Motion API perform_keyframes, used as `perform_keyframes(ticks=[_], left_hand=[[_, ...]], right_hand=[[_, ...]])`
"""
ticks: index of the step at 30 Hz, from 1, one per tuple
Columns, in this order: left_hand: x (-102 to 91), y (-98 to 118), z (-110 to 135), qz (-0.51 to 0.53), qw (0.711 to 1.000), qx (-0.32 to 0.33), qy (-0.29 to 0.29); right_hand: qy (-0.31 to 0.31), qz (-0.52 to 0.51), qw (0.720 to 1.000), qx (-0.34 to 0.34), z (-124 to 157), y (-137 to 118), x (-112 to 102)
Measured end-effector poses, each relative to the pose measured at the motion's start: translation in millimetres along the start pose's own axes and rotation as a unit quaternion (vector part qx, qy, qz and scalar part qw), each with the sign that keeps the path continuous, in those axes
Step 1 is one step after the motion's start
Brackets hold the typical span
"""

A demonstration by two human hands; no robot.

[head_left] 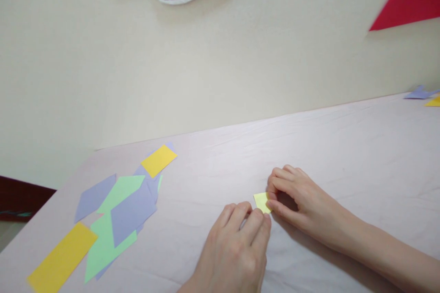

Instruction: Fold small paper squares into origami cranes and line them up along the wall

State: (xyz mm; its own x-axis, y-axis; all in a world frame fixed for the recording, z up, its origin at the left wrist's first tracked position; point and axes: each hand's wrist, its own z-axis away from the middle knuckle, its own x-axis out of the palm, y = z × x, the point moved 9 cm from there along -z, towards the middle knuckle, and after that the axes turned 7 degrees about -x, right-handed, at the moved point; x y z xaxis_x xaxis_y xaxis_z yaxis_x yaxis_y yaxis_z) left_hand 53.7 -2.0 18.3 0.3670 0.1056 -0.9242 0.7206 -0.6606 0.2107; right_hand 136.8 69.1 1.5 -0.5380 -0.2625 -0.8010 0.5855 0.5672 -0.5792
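A small pale yellow piece of paper (261, 201) lies on the light cloth between my two hands. My right hand (295, 194) pinches its right side between thumb and fingers, hiding that part. From below, my left hand (237, 242) reaches to the paper's lower edge with its fingers curled and fingertips bent down. The left thumb is out of sight, and the fingers cover the near corner of the paper.
To the left is a loose pile of purple paper (134, 213), green paper (106, 247) and yellow paper (63, 258). More purple scraps (419, 94) sit at the far right by the wall (220, 68). The cloth-covered surface (192, 183) meets the wall behind.
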Motion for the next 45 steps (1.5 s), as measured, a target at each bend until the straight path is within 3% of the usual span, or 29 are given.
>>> perform_keyframes(ticks=[17,26,32,45], left_hand=[[8.3,0,1,-0.021,0.999,-0.004,-0.03],[6.2,4,1,-0.047,0.999,0.007,0.01],[9.3,3,-2,-0.062,0.998,-0.001,-0.001],[7.0,4,-4,-0.051,0.999,-0.001,0.005]], right_hand=[[0.012,0.011,1.0,-0.007,3,0,0],[0.01,0.01,1.0,0.012,2,2,2],[0.049,-0.04,0.998,-0.003,8,6,-5],[0.03,-0.044,0.999,0.009,7,-3,-1]])
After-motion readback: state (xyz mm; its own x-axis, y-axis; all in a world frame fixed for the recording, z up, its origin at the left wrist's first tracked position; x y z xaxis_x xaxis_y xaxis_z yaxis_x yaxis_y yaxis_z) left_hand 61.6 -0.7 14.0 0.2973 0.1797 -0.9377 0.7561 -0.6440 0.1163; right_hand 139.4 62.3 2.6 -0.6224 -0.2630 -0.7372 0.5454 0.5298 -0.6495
